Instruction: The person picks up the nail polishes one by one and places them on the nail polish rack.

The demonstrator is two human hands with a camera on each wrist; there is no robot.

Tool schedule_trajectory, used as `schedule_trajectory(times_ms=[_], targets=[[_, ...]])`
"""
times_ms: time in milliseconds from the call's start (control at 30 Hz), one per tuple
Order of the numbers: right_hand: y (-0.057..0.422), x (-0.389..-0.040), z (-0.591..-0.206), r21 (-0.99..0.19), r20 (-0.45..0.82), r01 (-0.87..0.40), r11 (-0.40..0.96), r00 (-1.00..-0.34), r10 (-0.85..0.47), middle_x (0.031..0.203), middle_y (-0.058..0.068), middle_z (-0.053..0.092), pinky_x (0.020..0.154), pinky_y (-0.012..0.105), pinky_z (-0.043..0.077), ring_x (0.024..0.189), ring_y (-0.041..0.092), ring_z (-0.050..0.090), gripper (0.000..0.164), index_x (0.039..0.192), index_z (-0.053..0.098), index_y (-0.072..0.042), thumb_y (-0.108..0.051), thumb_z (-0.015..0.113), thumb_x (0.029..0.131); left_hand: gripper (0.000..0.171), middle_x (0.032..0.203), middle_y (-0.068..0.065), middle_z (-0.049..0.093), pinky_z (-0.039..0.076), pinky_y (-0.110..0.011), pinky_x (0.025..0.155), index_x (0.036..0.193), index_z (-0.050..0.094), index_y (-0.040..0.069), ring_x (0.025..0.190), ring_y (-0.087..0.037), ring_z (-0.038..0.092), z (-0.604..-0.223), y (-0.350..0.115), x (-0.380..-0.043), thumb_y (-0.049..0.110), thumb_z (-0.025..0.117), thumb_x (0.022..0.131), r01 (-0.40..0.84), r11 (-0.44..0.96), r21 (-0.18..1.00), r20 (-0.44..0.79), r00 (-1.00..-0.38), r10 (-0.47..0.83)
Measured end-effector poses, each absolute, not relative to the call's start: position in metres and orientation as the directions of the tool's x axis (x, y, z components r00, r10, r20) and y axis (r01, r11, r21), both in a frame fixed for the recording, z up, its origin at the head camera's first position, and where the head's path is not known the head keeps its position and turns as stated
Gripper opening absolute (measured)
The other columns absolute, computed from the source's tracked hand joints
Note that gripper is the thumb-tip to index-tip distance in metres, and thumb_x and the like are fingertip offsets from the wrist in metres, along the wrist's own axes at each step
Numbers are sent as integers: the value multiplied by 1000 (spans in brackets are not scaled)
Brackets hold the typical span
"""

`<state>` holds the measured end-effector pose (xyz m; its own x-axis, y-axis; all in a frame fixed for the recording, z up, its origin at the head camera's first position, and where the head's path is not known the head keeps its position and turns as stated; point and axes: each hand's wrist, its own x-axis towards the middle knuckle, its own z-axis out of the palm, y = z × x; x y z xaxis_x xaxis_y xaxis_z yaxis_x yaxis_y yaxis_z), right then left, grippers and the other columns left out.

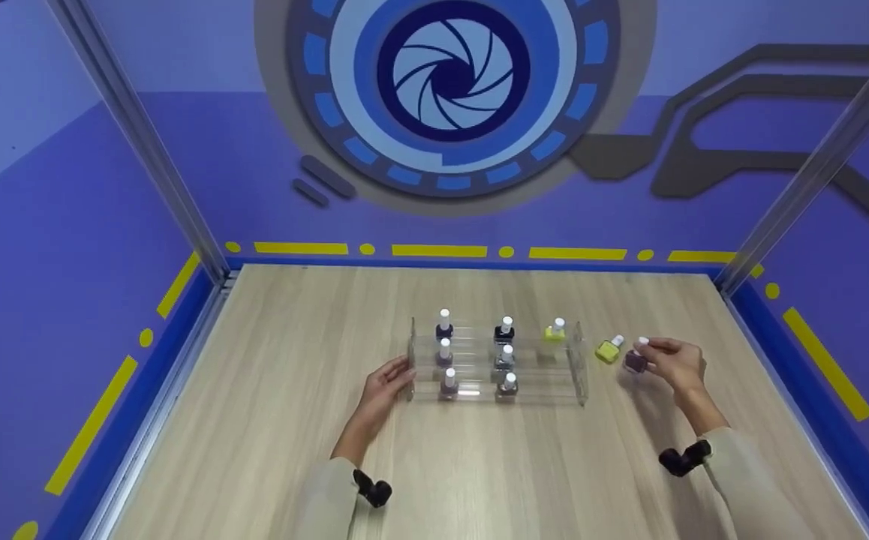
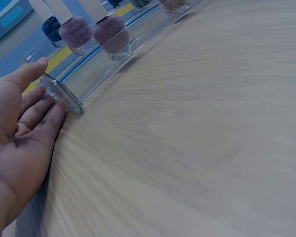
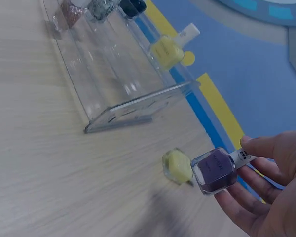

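A clear stepped display rack (image 1: 539, 390) stands on the table with several white-capped nail polish bottles on its tiers. At its left end, my left hand (image 1: 386, 386) touches the side panel, fingers extended along the outside and the thumb (image 2: 32, 71) at the panel's edge. My right hand (image 1: 676, 364) is to the right of the rack and pinches a dark purple nail polish bottle (image 3: 216, 170) by its white cap, thumb against fingers. Just left of that bottle, a yellow nail polish bottle (image 1: 608, 349) lies on the table. Another yellow bottle (image 3: 166, 52) sits on the rack's back tier, at the right.
Dark and mauve bottles (image 2: 111, 35) fill the rack's left column. Its middle column has a black bottle (image 1: 504, 331) and two glittery ones. Blue-purple panels (image 1: 202, 172) with metal posts border the wooden table (image 1: 479, 472) at the back and sides.
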<state>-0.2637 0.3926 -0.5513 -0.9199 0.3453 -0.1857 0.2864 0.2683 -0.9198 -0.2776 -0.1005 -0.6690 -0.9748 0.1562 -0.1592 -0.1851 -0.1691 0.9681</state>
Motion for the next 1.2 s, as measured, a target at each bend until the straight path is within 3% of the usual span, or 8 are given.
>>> schedule_trajectory(times_ms=[767, 1000, 1200], targets=[[360, -261, -526, -897, -56, 159, 412, -966, 252, 99, -4, 72, 80, 11, 60, 84, -5, 68, 42, 128, 63, 9, -19, 71, 97, 59, 157, -23, 46, 49, -29, 116, 150, 45, -2, 147, -33, 45, -669, -99, -278, 22, 66, 101, -192, -177, 965, -163, -973, 163], [350, -261, -526, -891, -28, 110, 440, -982, 188, 116, 13, 74, 82, 9, 58, 88, -6, 69, 42, 129, 64, 7, -21, 70, 99, 58, 156, -23, 46, 49, -28, 115, 150, 45, -3, 146, -32, 47, -669, -98, -278, 21, 66, 101, -193, -183, 964, -165, -974, 158], [340, -264, -531, -905, -1, 58, 422, -991, 134, 102, 1, 75, 77, 11, 59, 85, -4, 70, 40, 125, 65, 8, -20, 71, 97, 57, 155, -21, 49, 46, -33, 119, 148, 49, 0, 144, -30, 49, -666, -99, -275, 23, 67, 100, -197, -159, 967, -175, -974, 144]])
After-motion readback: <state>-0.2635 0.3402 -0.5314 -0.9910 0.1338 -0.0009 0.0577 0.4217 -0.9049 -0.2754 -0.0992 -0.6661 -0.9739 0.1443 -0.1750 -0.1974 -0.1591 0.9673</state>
